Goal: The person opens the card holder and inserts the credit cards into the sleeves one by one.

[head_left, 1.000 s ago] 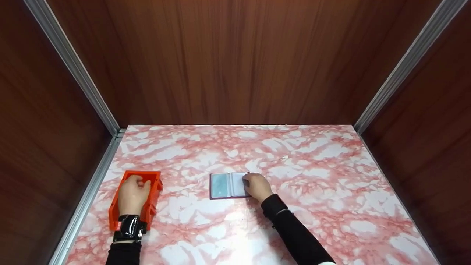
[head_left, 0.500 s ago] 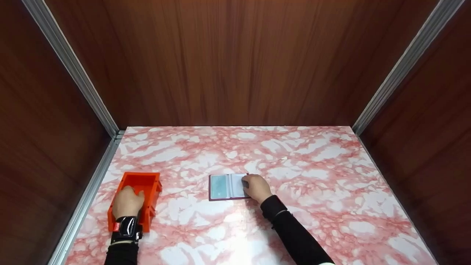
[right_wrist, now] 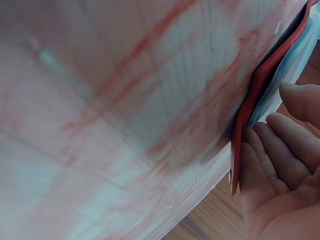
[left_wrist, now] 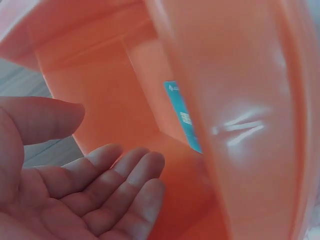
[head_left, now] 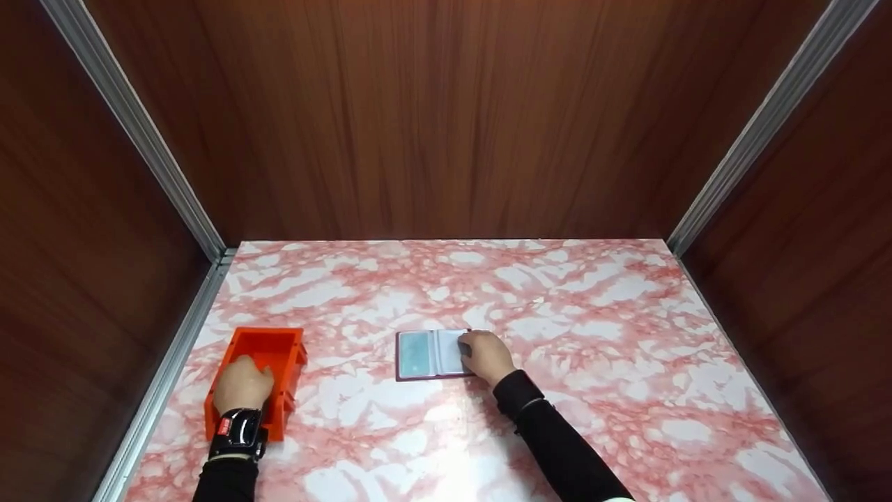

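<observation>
In the head view an orange plastic bin (head_left: 274, 348) stands at the left, with my left hand (head_left: 242, 387) reaching into it. The left wrist view shows that hand's fingers (left_wrist: 132, 182) loosely bent, the thumb apart, and nothing between them. A blue card (left_wrist: 182, 117) leans against the bin's inner wall there, partly hidden by the rim. A dark red card holder (head_left: 417, 354) lies spread open at mid-table, showing clear sleeves. My right hand (head_left: 488, 355) rests on its right half; in the right wrist view the loosely bent fingers touch it beside the red cover (right_wrist: 250, 100).
The pink-and-white marbled tabletop (head_left: 592, 335) bears both things. Brown wood-grain panels (head_left: 446, 118) enclose it at the back and sides, with metal rails (head_left: 139, 118) in the corners.
My left hand has drawn back toward the near end of the orange bin, then stayed about there. The right hand and the card holder have kept their place.
</observation>
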`<move>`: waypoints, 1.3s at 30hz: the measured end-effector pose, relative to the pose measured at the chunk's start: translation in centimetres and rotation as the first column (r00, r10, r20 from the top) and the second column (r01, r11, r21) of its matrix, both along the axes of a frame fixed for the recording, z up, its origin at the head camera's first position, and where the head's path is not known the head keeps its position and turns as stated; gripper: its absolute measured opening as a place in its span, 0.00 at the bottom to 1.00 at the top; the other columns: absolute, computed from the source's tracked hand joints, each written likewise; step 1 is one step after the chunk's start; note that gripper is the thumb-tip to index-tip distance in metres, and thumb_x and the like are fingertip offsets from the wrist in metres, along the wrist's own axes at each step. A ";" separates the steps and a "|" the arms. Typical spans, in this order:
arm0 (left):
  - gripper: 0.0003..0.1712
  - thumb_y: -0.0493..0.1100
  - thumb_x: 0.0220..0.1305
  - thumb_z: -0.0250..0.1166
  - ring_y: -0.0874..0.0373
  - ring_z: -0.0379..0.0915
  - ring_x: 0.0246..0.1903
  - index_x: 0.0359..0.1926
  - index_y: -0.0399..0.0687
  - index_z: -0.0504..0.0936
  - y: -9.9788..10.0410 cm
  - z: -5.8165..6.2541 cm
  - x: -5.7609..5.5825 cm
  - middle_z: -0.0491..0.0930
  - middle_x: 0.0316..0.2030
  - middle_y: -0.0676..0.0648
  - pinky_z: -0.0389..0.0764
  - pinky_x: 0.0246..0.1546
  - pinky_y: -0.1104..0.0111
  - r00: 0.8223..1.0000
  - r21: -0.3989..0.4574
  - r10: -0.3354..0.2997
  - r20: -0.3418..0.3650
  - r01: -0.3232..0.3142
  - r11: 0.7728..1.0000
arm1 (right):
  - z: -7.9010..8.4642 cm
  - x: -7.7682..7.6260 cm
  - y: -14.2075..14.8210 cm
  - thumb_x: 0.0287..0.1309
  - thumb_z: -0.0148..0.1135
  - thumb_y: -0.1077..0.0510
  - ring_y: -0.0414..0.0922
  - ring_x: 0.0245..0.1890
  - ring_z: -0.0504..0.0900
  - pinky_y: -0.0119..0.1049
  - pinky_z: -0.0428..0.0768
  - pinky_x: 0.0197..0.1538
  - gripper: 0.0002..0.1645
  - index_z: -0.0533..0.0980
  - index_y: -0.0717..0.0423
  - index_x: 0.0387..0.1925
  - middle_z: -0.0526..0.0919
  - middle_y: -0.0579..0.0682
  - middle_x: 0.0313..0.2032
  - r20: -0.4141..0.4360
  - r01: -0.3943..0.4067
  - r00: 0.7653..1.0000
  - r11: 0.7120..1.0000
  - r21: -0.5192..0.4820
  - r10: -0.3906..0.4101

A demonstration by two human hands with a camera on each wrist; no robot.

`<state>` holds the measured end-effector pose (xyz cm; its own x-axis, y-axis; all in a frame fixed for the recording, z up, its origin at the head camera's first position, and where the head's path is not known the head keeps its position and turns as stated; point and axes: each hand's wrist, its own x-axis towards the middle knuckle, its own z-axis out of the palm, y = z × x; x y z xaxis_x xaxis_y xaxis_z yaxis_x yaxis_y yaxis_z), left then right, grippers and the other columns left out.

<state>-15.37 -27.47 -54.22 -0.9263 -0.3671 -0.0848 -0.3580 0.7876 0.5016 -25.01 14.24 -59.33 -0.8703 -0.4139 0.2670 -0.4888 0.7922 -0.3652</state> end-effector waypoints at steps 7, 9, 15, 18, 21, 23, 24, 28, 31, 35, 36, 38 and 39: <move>0.17 0.42 0.66 0.56 0.32 0.75 0.38 0.39 0.26 0.74 0.0 0.0 -0.2 0.78 0.36 0.28 0.75 0.40 0.43 0.999 -0.007 -0.010 0.048 0.010 1.000 | 0.0 0.1 0.1 0.48 0.72 0.67 0.56 0.40 0.83 0.48 0.80 0.46 0.13 0.83 0.62 0.39 0.85 0.58 0.36 -0.016 -0.006 1.000 1.000 -0.004 0.006; 0.16 0.42 0.65 0.56 0.33 0.75 0.36 0.36 0.27 0.75 0.0 0.0 -0.2 0.78 0.33 0.29 0.75 0.39 0.43 0.999 -0.008 -0.020 0.043 0.021 1.000 | 0.0 0.1 0.1 0.48 0.72 0.67 0.56 0.40 0.83 0.48 0.80 0.46 0.12 0.83 0.62 0.38 0.85 0.57 0.36 -0.023 -0.005 1.000 1.000 -0.002 0.005; 0.14 0.41 0.64 0.56 0.38 0.76 0.32 0.29 0.32 0.76 -0.1 -0.4 -0.3 0.78 0.28 0.35 0.75 0.37 0.46 0.997 0.003 -0.045 0.058 0.045 0.999 | -0.1 0.1 0.0 0.48 0.72 0.67 0.55 0.39 0.84 0.48 0.80 0.45 0.12 0.83 0.61 0.38 0.85 0.56 0.35 -0.019 -0.005 1.000 1.000 0.008 0.005; 0.14 0.41 0.64 0.55 0.41 0.75 0.28 0.25 0.36 0.76 -0.2 -0.6 -0.2 0.77 0.25 0.38 0.75 0.35 0.48 0.995 0.015 -0.056 0.085 0.055 0.998 | -0.1 0.1 0.0 0.49 0.72 0.67 0.55 0.38 0.84 0.47 0.80 0.44 0.12 0.83 0.61 0.38 0.85 0.56 0.35 -0.016 -0.006 1.000 1.000 0.010 0.006; 0.14 0.41 0.62 0.55 0.44 0.74 0.27 0.23 0.38 0.75 -0.2 -0.7 -0.2 0.75 0.24 0.39 0.74 0.34 0.51 0.991 0.037 -0.066 0.116 0.062 0.997 | -0.1 0.1 0.0 0.49 0.72 0.66 0.55 0.37 0.84 0.47 0.80 0.44 0.11 0.83 0.61 0.37 0.85 0.56 0.34 -0.023 -0.009 1.000 1.000 0.007 0.009; 0.13 0.42 0.62 0.55 0.44 0.73 0.27 0.23 0.39 0.75 -0.2 -0.7 -0.2 0.74 0.24 0.40 0.74 0.34 0.52 0.988 0.056 -0.065 0.142 0.058 0.997 | -0.1 0.1 -0.1 0.49 0.71 0.67 0.55 0.36 0.83 0.48 0.80 0.42 0.10 0.83 0.61 0.36 0.84 0.56 0.32 -0.035 -0.016 0.999 1.000 0.004 0.016; 0.13 0.41 0.61 0.55 0.44 0.73 0.28 0.23 0.39 0.75 -0.2 -0.6 -0.2 0.74 0.24 0.40 0.74 0.34 0.52 0.987 0.058 -0.063 0.150 0.055 0.997 | -0.1 0.1 -0.1 0.49 0.71 0.68 0.54 0.35 0.83 0.48 0.80 0.42 0.09 0.83 0.60 0.35 0.84 0.55 0.32 -0.041 -0.021 0.999 1.000 0.003 0.021; 0.13 0.42 0.61 0.55 0.44 0.74 0.29 0.24 0.39 0.76 -0.2 -0.6 -0.2 0.75 0.25 0.40 0.75 0.36 0.52 0.984 0.057 -0.066 0.166 0.057 0.997 | -0.2 0.1 -0.1 0.47 0.70 0.69 0.54 0.34 0.83 0.47 0.80 0.40 0.09 0.82 0.60 0.33 0.83 0.54 0.30 -0.046 -0.030 0.999 1.000 -0.003 0.030; 0.13 0.42 0.62 0.55 0.45 0.73 0.28 0.23 0.39 0.75 -0.2 -0.7 -0.3 0.75 0.24 0.40 0.74 0.34 0.54 0.986 0.061 -0.074 0.150 0.065 0.996 | -0.2 0.1 0.0 0.47 0.70 0.69 0.54 0.34 0.83 0.47 0.80 0.40 0.09 0.82 0.60 0.33 0.83 0.54 0.30 -0.044 -0.026 0.999 1.000 -0.001 0.025; 0.14 0.41 0.62 0.56 0.45 0.71 0.26 0.22 0.38 0.74 -0.2 -0.7 -0.3 0.73 0.22 0.40 0.72 0.31 0.56 0.989 0.074 -0.077 0.127 0.068 0.995 | -0.1 0.1 0.0 0.47 0.70 0.70 0.54 0.35 0.83 0.47 0.80 0.40 0.09 0.82 0.60 0.33 0.83 0.54 0.30 -0.040 -0.024 0.999 1.000 -0.006 0.024; 0.14 0.42 0.62 0.56 0.44 0.72 0.26 0.23 0.37 0.75 -0.2 -0.7 -0.3 0.74 0.23 0.39 0.72 0.32 0.55 0.990 0.069 -0.081 0.119 0.073 0.995 | -0.2 0.1 0.0 0.47 0.70 0.70 0.54 0.35 0.83 0.47 0.80 0.40 0.09 0.82 0.60 0.33 0.83 0.54 0.31 -0.042 -0.024 0.999 1.000 -0.005 0.024; 0.15 0.42 0.62 0.56 0.43 0.72 0.27 0.23 0.35 0.75 -0.1 -0.6 -0.3 0.74 0.23 0.38 0.73 0.33 0.54 0.990 0.063 -0.088 0.110 0.081 0.995 | -0.2 0.1 0.0 0.48 0.70 0.69 0.54 0.35 0.83 0.47 0.80 0.41 0.09 0.82 0.60 0.34 0.84 0.55 0.31 -0.040 -0.023 0.999 1.000 -0.006 0.023; 0.15 0.42 0.61 0.56 0.43 0.73 0.27 0.24 0.33 0.76 -0.1 -0.6 -0.3 0.75 0.24 0.38 0.74 0.34 0.53 0.990 0.065 -0.090 0.108 0.083 0.994 | -0.2 0.1 0.0 0.48 0.70 0.69 0.54 0.35 0.83 0.47 0.80 0.41 0.09 0.82 0.60 0.34 0.84 0.55 0.31 -0.045 -0.023 0.999 1.000 -0.003 0.023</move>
<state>-15.67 -27.61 -54.80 -0.9381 -0.2773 -0.2078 -0.3458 0.7873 0.5105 -24.92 14.27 -59.56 -0.8478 -0.4324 0.3072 -0.5227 0.7793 -0.3457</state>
